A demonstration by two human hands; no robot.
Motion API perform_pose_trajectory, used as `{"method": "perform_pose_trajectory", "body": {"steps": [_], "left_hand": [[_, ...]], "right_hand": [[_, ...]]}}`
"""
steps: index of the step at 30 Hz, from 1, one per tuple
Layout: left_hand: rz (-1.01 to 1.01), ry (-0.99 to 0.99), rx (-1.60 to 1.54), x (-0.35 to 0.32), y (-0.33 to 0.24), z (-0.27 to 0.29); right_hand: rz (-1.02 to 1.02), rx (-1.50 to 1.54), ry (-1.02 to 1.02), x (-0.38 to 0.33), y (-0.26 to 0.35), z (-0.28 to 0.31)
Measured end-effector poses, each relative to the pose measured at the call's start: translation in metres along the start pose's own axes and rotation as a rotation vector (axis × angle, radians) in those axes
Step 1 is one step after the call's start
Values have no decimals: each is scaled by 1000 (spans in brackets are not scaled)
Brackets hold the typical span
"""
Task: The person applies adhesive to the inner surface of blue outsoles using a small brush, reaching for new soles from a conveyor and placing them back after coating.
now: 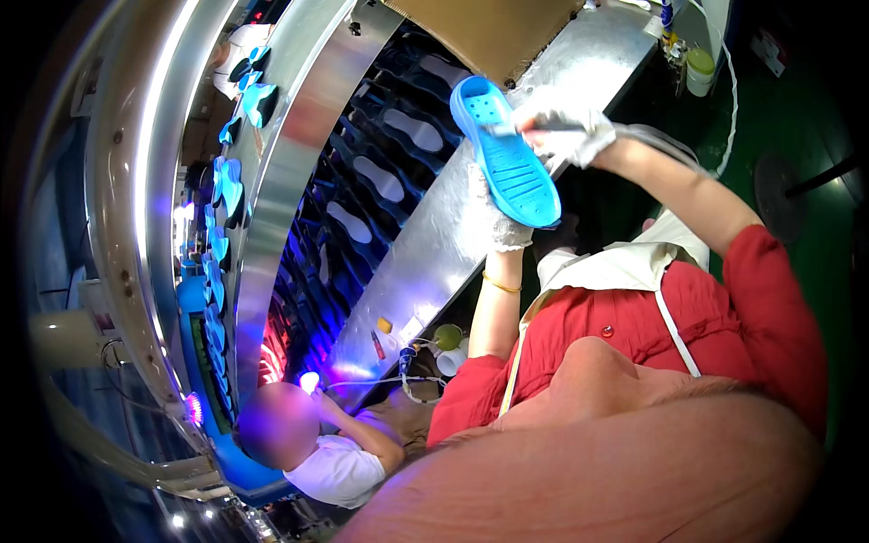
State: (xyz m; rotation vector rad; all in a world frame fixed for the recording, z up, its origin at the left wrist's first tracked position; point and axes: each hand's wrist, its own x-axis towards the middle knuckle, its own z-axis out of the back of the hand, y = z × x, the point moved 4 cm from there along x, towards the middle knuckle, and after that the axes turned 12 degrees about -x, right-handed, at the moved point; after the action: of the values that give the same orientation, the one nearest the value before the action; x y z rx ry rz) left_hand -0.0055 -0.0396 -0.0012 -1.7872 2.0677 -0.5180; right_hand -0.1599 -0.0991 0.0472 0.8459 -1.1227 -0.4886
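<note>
A bright blue shoe sole (518,172), with small holes at one end and curved grooves at the other, is held up at a tilt over the bench edge. My left hand (502,222), in a whitish glove, grips it from beneath, and the sole hides most of the fingers. Over its upper part, my gloved right hand (575,134) is closed round a slim tool (507,130) whose tip is blurred; whether it touches the sole I cannot tell. A thin pale tube (665,145) runs from that hand along my right forearm.
Dark soles with pale insoles (412,129) fill the line beyond the metal ledge (425,262). Blue shoe parts (217,244) line a farther belt. A cardboard box (489,32) stands at the top. A co-worker in a white shirt (339,471) sits lower left, near small pots (448,338).
</note>
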Motion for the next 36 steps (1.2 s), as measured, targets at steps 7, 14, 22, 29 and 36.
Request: {"method": "perform_pose_trajectory", "body": {"steps": [7, 14, 22, 29, 36], "left_hand": [[-23, -68, 3, -8, 28, 4], [-44, 80, 112, 6, -11, -27], [-153, 417, 274, 141, -139, -171], [-1463, -147, 2234, 211, -277, -160], [-598, -588, 2021, 142, -348, -102]], "right_hand": [[-148, -1, 118, -15, 14, 37], [285, -446, 115, 0, 51, 45], [-40, -243, -88, -17, 70, 89], [-188, -118, -50, -23, 65, 75], [-314, 24, 2, -38, 43, 60]]}}
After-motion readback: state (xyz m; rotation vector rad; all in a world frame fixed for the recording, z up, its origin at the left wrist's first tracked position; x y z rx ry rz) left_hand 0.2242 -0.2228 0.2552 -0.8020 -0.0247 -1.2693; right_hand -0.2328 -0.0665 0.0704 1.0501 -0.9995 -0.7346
